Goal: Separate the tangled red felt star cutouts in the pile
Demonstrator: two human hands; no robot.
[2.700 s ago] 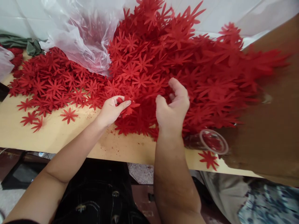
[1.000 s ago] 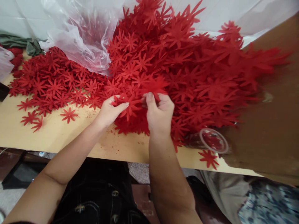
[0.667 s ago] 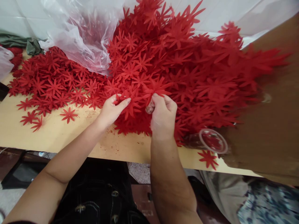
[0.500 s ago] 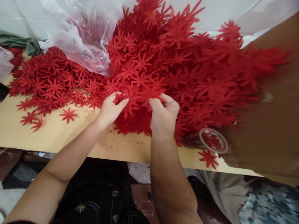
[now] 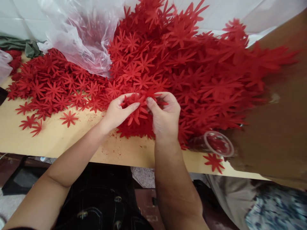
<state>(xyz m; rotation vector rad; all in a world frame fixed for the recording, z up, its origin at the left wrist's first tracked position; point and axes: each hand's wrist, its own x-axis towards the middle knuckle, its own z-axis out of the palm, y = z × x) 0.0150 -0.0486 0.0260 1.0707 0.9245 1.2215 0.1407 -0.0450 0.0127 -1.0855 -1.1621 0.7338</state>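
My left hand (image 5: 119, 111) pinches a red flower-shaped cutout (image 5: 136, 113) with long narrow petals between thumb and fingers. Close beside it, my right hand (image 5: 165, 111) is closed, its thumb against the fingers, with red petals (image 5: 157, 95) poking out past them. Whether the two hands grip one cutout or separate ones cannot be made out. Right behind both hands rises a large heap of the same red cutouts (image 5: 177, 60), and a lower pile of loose ones (image 5: 51, 86) spreads off to the left.
A clear plastic bag (image 5: 81, 41) rests on the pile at the back. On the right, a transparent plastic cup (image 5: 218, 143) lies on its side against a brown cardboard box (image 5: 275, 127). Single cutouts (image 5: 69, 118) lie on the pale tabletop (image 5: 79, 137). A tiled wall (image 5: 26, 12) stands behind.
My right hand has shifted slightly left and closer to my left hand, its thumb now on the red petals. My left hand has moved a little to the right, still pinching its cutout.
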